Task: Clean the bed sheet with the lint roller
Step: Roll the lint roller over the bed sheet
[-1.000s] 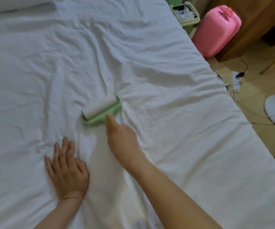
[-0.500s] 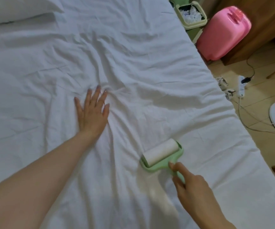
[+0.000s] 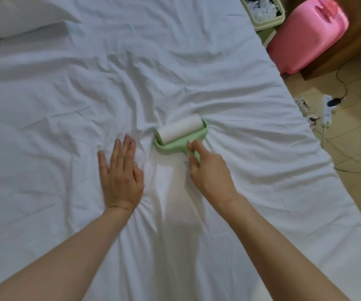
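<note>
Bed sheet [image 3: 175,61] under lint roller [image 3: 180,133]

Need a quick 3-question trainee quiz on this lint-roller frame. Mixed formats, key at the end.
1. True or false: the left hand lies flat on the sheet.
2. The right hand holds the roller by: A) the white drum B) the green handle C) nothing, it only hovers.
3. Fill in: the jug at top right is ___.
Key: 1 true; 2 B; 3 pink.
</note>
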Motion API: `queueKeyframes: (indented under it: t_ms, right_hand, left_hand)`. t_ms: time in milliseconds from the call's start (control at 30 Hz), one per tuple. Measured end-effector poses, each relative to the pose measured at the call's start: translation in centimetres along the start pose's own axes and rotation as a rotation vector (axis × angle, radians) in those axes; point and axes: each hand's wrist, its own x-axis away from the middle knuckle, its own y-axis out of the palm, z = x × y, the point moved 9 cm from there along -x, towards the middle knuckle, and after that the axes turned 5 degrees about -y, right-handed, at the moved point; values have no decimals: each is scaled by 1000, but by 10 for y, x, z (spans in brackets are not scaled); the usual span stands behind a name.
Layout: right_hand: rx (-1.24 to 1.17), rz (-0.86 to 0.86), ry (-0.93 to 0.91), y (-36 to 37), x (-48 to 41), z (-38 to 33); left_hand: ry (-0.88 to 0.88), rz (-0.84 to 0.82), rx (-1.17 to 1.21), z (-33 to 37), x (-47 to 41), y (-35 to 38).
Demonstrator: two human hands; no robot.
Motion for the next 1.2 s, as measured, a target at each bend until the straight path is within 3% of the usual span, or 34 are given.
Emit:
queueKeyframes:
  t_ms: [200,633,733,867,1033,1100,1200]
  right_hand:
    - [6,-65,72,15,104,40]
    - [-306,194,-3,16,61,30]
    - [-357,172,-66,15,47,14]
    - [-391,134,-150,18,18,-3]
    - [-445,-34,-231,47,-14,-18]
    - [-347,29,-312,48,-20,-29]
    - [-116,255,-434,29,-31,-40]
  left_hand:
    - [6,19,-34,3,-1,1]
    - [-10,46,-10,4,-4,-1]
    - [-57,65,-31,-2,-3,-1]
    - [-259,101,-50,-21,1,-3]
    - [-237,121,-72,-19,0,-4]
    - [-241,131,-75,-19,0,-3]
    - [-247,139,-76,-21,1,-1]
